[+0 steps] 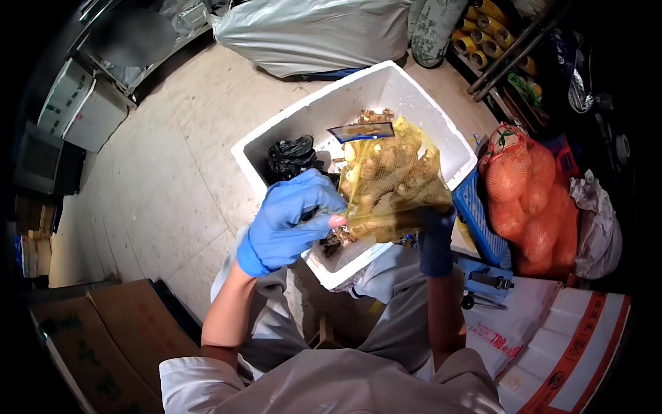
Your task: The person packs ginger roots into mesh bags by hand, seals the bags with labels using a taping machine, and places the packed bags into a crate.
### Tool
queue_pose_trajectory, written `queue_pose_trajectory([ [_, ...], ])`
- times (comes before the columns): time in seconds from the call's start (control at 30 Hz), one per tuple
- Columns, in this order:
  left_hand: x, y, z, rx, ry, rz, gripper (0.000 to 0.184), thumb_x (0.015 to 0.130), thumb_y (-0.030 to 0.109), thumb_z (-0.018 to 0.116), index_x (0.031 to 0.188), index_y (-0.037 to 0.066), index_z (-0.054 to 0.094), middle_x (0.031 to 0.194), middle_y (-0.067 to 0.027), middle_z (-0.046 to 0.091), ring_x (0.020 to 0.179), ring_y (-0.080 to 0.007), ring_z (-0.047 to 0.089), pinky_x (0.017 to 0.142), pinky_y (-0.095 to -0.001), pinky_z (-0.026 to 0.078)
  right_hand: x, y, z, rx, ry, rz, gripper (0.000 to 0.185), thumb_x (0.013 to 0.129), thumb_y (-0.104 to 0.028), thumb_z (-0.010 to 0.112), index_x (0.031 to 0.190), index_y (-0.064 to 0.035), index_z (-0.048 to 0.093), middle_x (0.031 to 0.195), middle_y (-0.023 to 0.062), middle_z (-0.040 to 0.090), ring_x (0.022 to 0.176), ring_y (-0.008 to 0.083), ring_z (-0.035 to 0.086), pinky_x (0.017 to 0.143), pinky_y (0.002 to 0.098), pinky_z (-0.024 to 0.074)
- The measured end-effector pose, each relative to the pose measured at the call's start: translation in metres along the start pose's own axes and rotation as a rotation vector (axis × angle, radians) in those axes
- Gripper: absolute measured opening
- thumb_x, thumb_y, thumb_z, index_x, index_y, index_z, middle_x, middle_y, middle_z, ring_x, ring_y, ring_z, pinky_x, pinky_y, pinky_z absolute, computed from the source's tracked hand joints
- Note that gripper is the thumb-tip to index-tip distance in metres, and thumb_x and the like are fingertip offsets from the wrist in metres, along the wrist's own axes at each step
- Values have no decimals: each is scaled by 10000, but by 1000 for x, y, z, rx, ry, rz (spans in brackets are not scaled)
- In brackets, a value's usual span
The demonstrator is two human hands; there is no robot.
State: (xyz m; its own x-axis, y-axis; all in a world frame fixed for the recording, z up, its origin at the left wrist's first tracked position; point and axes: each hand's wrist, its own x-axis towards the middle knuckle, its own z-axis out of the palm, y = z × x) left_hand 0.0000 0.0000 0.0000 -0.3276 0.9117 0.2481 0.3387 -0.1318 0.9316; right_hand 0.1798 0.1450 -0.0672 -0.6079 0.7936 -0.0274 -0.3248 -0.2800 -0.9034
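A yellow mesh bag full of knobbly roots that look like ginger is over a white foam box. My left hand, in a blue glove with the thumb tip bare, pinches the bag's near left edge. At the bag's right near corner my right hand, gloved in blue and in shadow, is closed on the mesh; its fingertips are partly hidden. A crumpled black plastic bag lies in the box's left side. Loose brown pieces show on the box floor. A printed label sits at the mesh bag's far edge.
Right of the box are a blue plastic crate and a red net sack of round produce. Cardboard boxes stand at lower left, white cartons at lower right. A silvery covered bundle lies beyond, on the tiled floor.
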Motion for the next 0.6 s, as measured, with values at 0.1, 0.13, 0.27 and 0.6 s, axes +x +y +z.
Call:
queue_pose_trajectory([
  [0.1, 1, -1, 2, -157, 113, 336, 181, 659, 119, 677, 672, 21, 524, 649, -58, 500, 637, -190, 443, 615, -301, 359, 2, 20, -14, -296, 101, -126, 397, 559, -109, 744, 900, -3, 571, 826, 60, 612, 690, 112, 580, 646, 258, 495],
  [0.13, -1, -2, 8, -152, 112, 305, 159, 653, 99, 670, 661, 16, 534, 663, -65, 521, 626, -194, 467, 593, -293, 375, 4, 23, -17, -376, 126, -147, 405, 541, -102, 754, 891, -4, 575, 808, 45, 609, 674, 102, 572, 643, 249, 490],
  [0.27, 1, 1, 7, 137, 4, 250, 132, 692, 104, 621, 731, 22, 526, 684, -84, 505, 612, -235, 494, 564, -294, 393, 3, 19, -5, -219, 197, -136, 403, 577, -79, 723, 935, -5, 554, 835, 37, 589, 713, 95, 554, 653, 241, 475],
  [0.6, 2, -10, 24, -635, 205, -34, 224, 784, 58, 555, 980, -17, 479, 940, -84, 554, 799, -95, 512, 637, -210, 445, -7, 64, -54, -318, 120, -264, 243, 795, -133, 519, 1015, -37, 485, 878, 48, 546, 752, 134, 548, 675, 262, 457],
])
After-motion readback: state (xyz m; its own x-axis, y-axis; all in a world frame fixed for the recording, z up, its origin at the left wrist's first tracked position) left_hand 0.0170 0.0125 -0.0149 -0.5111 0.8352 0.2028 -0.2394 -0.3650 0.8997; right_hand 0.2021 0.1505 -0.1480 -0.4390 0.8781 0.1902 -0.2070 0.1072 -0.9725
